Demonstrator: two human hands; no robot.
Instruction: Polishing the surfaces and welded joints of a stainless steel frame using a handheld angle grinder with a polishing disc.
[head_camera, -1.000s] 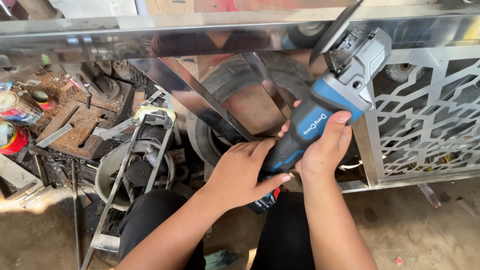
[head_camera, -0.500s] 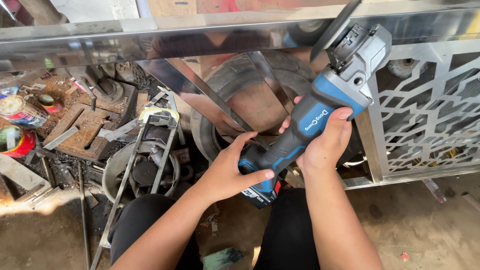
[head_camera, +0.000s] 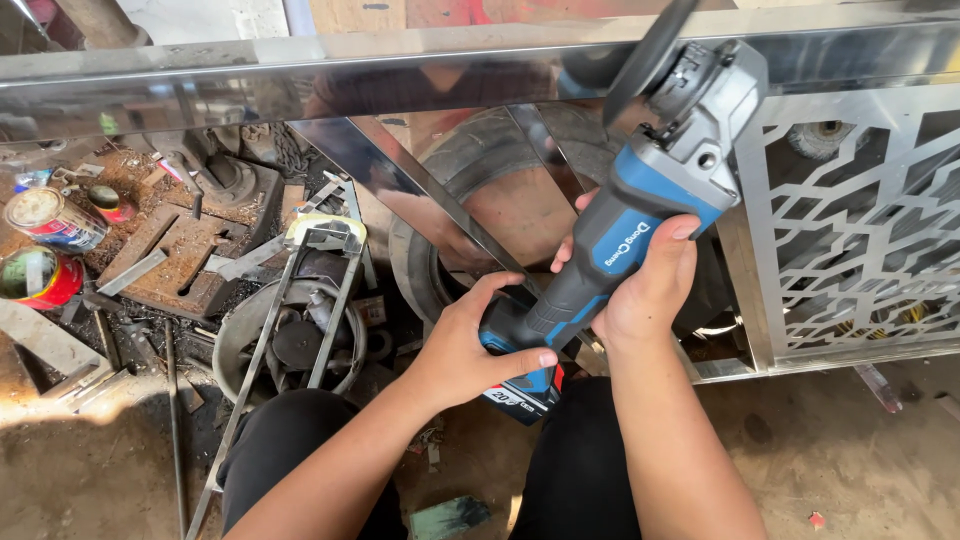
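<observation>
Cans (head_camera: 52, 218) stand at the far left among rusty scrap, one with a pale lid, a red one (head_camera: 40, 278) open below it with dark contents I cannot make out. Dirt floor (head_camera: 850, 460) runs under a shiny steel frame (head_camera: 300, 75) with a cut-pattern panel (head_camera: 860, 230). Both hands clamp the blue grinder (head_camera: 640, 200): left hand (head_camera: 470, 345) wraps its rear end by the battery, right hand (head_camera: 645, 290) grips the body, disc raised at the top rail.

I see a dirt floor (head_camera: 860, 470) below the hands, sunlit | scrap metal (head_camera: 170, 260) and paint cans (head_camera: 50, 220) far left | old tyre (head_camera: 480, 180) just beyond | patterned metal panel (head_camera: 850, 230) right.
</observation>
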